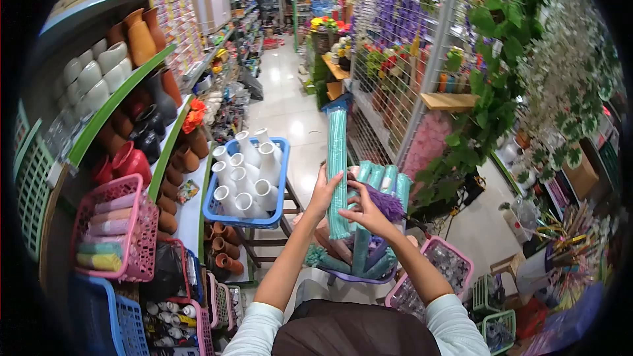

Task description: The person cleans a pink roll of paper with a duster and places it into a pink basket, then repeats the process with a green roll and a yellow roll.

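Near: purple tub [364,281], wrapped bundles [361,247] in it. Above, left hand [322,193] grips teal bundle [337,148] around the middle; right hand [370,214] part-open at its right edge, contact unclear. Probably best: light grip, near end supported. Farther left: blue basket [269,223], white vases [269,167].

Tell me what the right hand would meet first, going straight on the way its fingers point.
The right hand would likely meet the teal wrapped bundle first; it looks right at the bundle's edge, though contact is hard to judge.
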The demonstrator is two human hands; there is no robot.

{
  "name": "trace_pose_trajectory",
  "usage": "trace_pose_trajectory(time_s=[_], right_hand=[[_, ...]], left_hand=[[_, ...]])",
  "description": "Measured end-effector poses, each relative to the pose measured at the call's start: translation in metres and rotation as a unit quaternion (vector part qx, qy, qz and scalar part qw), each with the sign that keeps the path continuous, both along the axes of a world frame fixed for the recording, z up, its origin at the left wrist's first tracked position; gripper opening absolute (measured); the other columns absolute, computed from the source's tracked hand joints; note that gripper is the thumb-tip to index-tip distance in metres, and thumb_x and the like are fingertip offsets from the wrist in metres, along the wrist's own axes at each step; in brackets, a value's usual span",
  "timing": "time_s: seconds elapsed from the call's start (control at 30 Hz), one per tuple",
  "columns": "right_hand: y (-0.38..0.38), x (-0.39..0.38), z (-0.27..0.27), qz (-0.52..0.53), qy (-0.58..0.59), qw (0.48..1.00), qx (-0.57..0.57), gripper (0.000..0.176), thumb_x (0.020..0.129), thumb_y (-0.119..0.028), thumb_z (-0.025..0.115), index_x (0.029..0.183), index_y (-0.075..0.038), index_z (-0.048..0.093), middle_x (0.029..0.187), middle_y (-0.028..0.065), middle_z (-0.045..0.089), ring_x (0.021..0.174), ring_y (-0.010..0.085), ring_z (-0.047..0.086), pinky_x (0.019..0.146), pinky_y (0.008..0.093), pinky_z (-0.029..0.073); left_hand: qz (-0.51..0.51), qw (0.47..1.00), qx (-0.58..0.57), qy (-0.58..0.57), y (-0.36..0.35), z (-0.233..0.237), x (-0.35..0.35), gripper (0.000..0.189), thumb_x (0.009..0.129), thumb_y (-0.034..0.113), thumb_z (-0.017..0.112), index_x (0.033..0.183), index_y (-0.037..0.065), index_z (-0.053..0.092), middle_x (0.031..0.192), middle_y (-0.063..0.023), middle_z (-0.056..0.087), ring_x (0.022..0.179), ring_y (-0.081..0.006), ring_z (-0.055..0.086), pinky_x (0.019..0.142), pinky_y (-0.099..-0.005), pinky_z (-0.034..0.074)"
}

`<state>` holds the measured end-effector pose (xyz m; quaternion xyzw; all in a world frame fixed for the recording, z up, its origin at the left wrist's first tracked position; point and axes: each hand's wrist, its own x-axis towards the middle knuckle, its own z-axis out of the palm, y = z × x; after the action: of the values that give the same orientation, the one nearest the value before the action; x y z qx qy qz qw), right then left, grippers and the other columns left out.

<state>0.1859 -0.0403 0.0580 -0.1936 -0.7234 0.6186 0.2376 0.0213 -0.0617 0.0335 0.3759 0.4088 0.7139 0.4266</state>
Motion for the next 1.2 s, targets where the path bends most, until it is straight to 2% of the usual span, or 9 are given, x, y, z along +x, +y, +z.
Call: trace_pose_trajectory(time_s=[0.17, 0.33, 0.6, 0.77, 0.87, 0.9, 0.97, 1.1, 1.2], right_hand=[[-0.031, -0.040, 0.020, 0.111, 0.066, 0.987, -0.093, 0.077, 0.079, -0.011, 0.069, 0.139, -0.010, 0.021, 0.116, 0.0122, 0.049, 0.106, 0.0190, 0.051, 0.085, 0.0314, 0.046], [-0.053, -0.086, 0.046, 0.217, 0.091, 0.963, -0.130, 0.070, 0.079, -0.007, 0.068, 0.137, -0.008, 0.027, 0.118, 0.0166, 0.052, 0.106, 0.0224, 0.053, 0.089, 0.0342, 0.044], [-0.112, -0.187, 0.083, 0.405, 0.060, 0.901, -0.142, 0.061, 0.080, -0.009, 0.068, 0.133, -0.004, 0.038, 0.117, 0.0152, 0.056, 0.105, 0.0209, 0.055, 0.088, 0.0316, 0.044], [-0.169, -0.246, 0.116, 0.483, 0.026, 0.871, -0.091, 0.054, 0.081, -0.013, 0.067, 0.130, -0.004, 0.044, 0.108, 0.0133, 0.060, 0.095, 0.0175, 0.058, 0.080, 0.0295, 0.047], [-0.204, -0.289, 0.127, 0.505, 0.053, 0.861, -0.026, 0.047, 0.081, -0.018, 0.067, 0.123, -0.002, 0.052, 0.103, 0.0109, 0.061, 0.089, 0.0139, 0.058, 0.075, 0.0258, 0.046], [-0.216, -0.304, 0.130, 0.515, 0.066, 0.855, -0.018, 0.046, 0.082, -0.017, 0.067, 0.122, -0.003, 0.052, 0.105, 0.0094, 0.061, 0.089, 0.0126, 0.057, 0.075, 0.0255, 0.045], [-0.239, -0.346, 0.123, 0.504, 0.081, 0.860, 0.014, 0.047, 0.079, -0.023, 0.068, 0.117, 0.002, 0.055, 0.090, 0.0100, 0.063, 0.069, 0.0123, 0.059, 0.052, 0.0234, 0.045], [-0.287, -0.406, 0.132, 0.520, 0.112, 0.840, 0.107, 0.048, 0.079, -0.021, 0.068, 0.116, 0.005, 0.055, 0.096, 0.0131, 0.063, 0.083, 0.0168, 0.060, 0.070, 0.0271, 0.048], [-0.315, -0.441, 0.135, 0.513, 0.070, 0.839, 0.166, 0.053, 0.076, -0.022, 0.071, 0.117, 0.007, 0.054, 0.095, 0.0169, 0.064, 0.083, 0.0188, 0.061, 0.071, 0.0290, 0.048]], left_hand=[[0.123, 0.992, 0.033, 0.008, -0.044, 0.035, -0.038, 0.056, 0.090, 0.025, 0.056, 0.132, 0.001, 0.027, 0.110, -0.0109, 0.054, 0.097, -0.0139, 0.055, 0.082, -0.0278, 0.045], [0.248, 0.965, 0.076, 0.043, -0.113, 0.067, -0.071, 0.072, 0.091, 0.021, 0.054, 0.140, 0.000, 0.005, 0.137, -0.0163, 0.026, 0.125, -0.0209, 0.032, 0.102, -0.0317, 0.029], [0.468, 0.865, 0.050, 0.174, -0.241, 0.087, -0.126, 0.075, 0.086, 0.020, 0.062, 0.140, -0.003, 0.016, 0.135, -0.0160, 0.028, 0.122, -0.0225, 0.035, 0.103, -0.0335, 0.030], [0.564, 0.801, 0.049, 0.194, -0.324, 0.103, -0.147, 0.084, 0.084, 0.019, 0.064, 0.143, 0.000, 0.007, 0.133, -0.0180, 0.035, 0.116, -0.0242, 0.043, 0.094, -0.0324, 0.040], [0.588, 0.782, -0.022, 0.203, -0.367, 0.111, -0.165, 0.092, 0.082, 0.021, 0.066, 0.143, -0.001, 0.000, 0.136, -0.0206, 0.032, 0.121, -0.0264, 0.041, 0.098, -0.0337, 0.037], [0.624, 0.731, -0.072, 0.266, -0.383, 0.100, -0.187, 0.092, 0.081, 0.025, 0.067, 0.142, -0.003, 0.004, 0.137, -0.0251, 0.032, 0.124, -0.0299, 0.038, 0.101, -0.0351, 0.033], [0.630, 0.716, -0.150, 0.259, -0.411, 0.105, -0.208, 0.091, 0.081, 0.032, 0.067, 0.141, -0.005, 0.010, 0.138, -0.0300, 0.028, 0.128, -0.0326, 0.035, 0.104, -0.0357, 0.030], [0.617, 0.647, -0.369, 0.255, -0.447, 0.141, -0.213, 0.078, 0.088, 0.048, 0.046, 0.139, -0.005, 0.020, 0.128, -0.0315, 0.042, 0.124, -0.0411, 0.036, 0.102, -0.0395, 0.033], [0.566, 0.505, -0.514, 0.399, -0.477, 0.118, -0.243, 0.072, 0.086, 0.043, 0.048, 0.137, -0.003, 0.027, 0.121, -0.0276, 0.051, 0.118, -0.0387, 0.044, 0.099, -0.0437, 0.035]])
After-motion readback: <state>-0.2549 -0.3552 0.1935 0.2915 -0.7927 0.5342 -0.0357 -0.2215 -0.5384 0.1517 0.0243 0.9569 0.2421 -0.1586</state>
